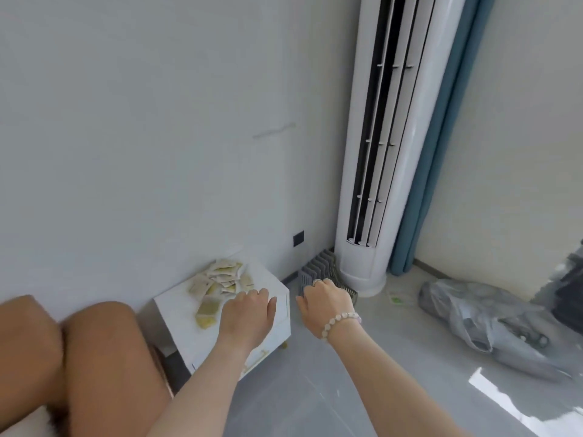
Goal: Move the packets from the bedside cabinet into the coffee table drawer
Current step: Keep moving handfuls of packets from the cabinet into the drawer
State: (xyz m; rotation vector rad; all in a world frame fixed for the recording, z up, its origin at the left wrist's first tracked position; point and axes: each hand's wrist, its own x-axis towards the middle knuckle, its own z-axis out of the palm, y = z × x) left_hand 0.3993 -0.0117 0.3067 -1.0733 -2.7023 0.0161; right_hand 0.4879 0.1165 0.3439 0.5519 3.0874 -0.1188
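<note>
A pile of several pale cream and yellow-green packets [217, 280] lies on top of the small white bedside cabinet [271, 290] against the wall. My left hand [247, 313] hovers over the cabinet's top, just right of the packets, fingers loosely bent and holding nothing. My right hand [326, 299], with a bead bracelet on the wrist, hangs in the air past the cabinet's right edge, fingers loosely curled and empty. The coffee table and its drawer are out of view.
A tall white standing air conditioner [378, 152] fills the corner, with a blue curtain [441, 137] behind it. A small grey ribbed heater [315, 269] sits between cabinet and air conditioner. A grey plastic bag [479, 316] lies on the floor at right. Brown cushions [79, 357] are at lower left.
</note>
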